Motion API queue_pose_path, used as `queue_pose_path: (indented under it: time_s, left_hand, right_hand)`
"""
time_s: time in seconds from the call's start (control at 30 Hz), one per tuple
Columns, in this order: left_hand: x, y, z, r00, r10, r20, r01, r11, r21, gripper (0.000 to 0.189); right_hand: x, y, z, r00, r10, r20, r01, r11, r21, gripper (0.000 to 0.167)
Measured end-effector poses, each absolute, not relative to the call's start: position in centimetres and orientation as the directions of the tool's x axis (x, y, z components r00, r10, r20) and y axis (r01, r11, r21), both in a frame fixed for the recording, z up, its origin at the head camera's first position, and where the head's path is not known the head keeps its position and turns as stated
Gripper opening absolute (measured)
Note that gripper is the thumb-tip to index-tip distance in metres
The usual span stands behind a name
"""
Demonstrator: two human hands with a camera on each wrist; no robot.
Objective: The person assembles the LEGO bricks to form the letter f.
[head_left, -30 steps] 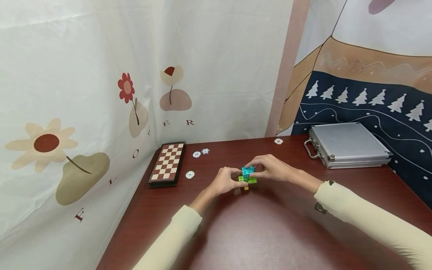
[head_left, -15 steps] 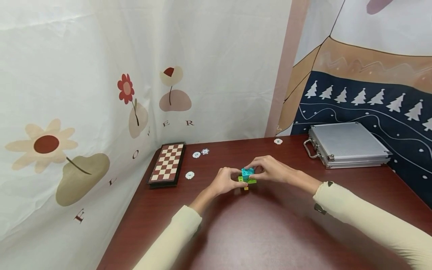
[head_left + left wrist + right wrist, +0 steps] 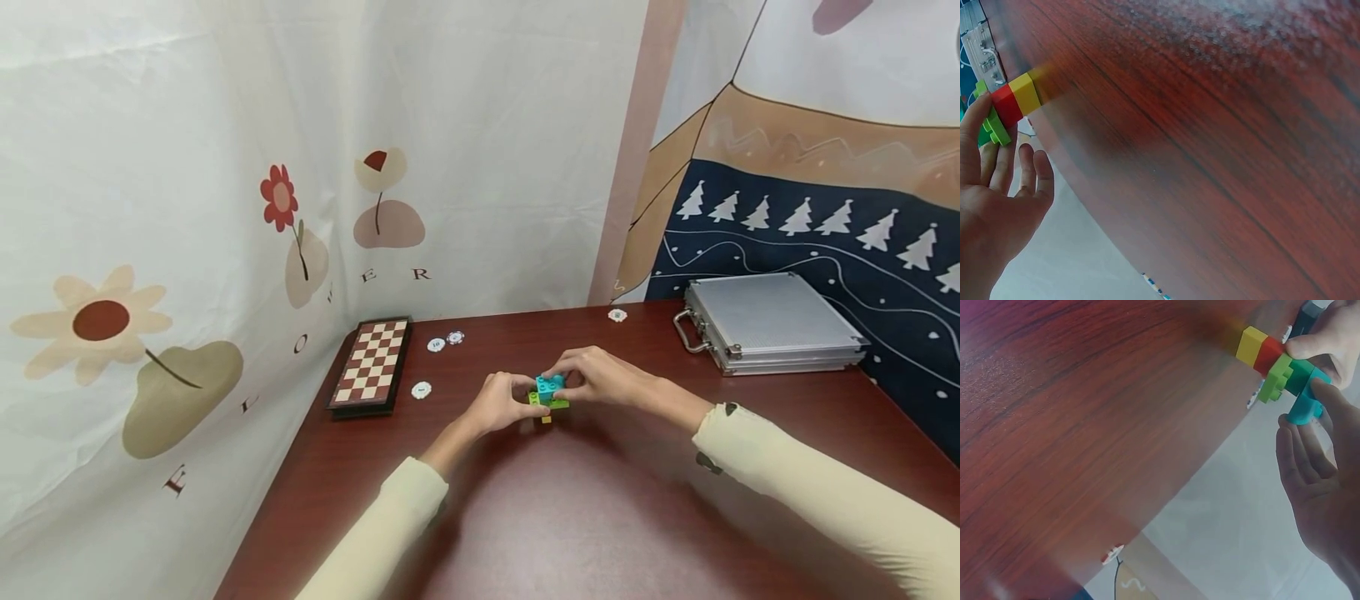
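Observation:
A small tower of toy building bricks stands at the middle of the table. In the right wrist view it runs from a yellow brick (image 3: 1251, 346) through a red brick (image 3: 1269, 356), a wider light green brick (image 3: 1275, 381) and a dark green brick (image 3: 1298, 376) to a turquoise brick (image 3: 1304, 408). The turquoise brick touches the dark green one and juts to one side. My left hand (image 3: 495, 404) holds the tower around the light green brick, thumb on the near side. My right hand (image 3: 600, 377) pinches the turquoise brick on top between thumb and fingers.
A folded checkered game board (image 3: 372, 361) lies at the table's left edge. Several poker chips are scattered behind the hands, one chip (image 3: 422, 390) to their left. A silver case (image 3: 776, 321) sits at the back right. Printed cloth (image 3: 495, 167) hangs behind the table.
The turquoise brick and my right hand have sunk very slightly toward the tower. My left hand stays in place with the same grip.

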State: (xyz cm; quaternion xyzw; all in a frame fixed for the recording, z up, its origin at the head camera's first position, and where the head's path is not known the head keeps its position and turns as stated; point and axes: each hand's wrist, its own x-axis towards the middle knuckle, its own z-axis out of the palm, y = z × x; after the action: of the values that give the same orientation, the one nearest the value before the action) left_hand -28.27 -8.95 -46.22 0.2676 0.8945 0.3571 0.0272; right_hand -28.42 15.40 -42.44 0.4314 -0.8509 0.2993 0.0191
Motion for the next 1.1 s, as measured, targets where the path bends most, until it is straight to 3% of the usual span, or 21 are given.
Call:
queue_pose_path:
  time_s: [0.47, 0.77, 1.1]
  left_hand:
    - [-28.2, -8.9, -46.3, -0.852, 0.503, 0.143, 0.464, 0.602, 0.650, 0.040]
    - [-27.8, -8.6, -46.7, -0.844, 0.511, 0.160, 0.466, 0.554, 0.690, 0.040]
    - [-27.5, -8.4, -46.6, -0.851, 0.507, 0.137, 0.431, 0.526, 0.733, 0.040]
  right_hand:
    - [-27.8, 15.7, -43.5, -0.637, -0.694, 0.334, -0.754, 0.472, -0.456, 0.036]
    - [-27.6, 15.9, -44.8, -0.621, -0.678, 0.394, -0.765, 0.415, -0.492, 0.036]
    - [-27.2, 16.0, -45.2, -0.650, -0.666, 0.365, -0.726, 0.403, -0.557, 0.042]
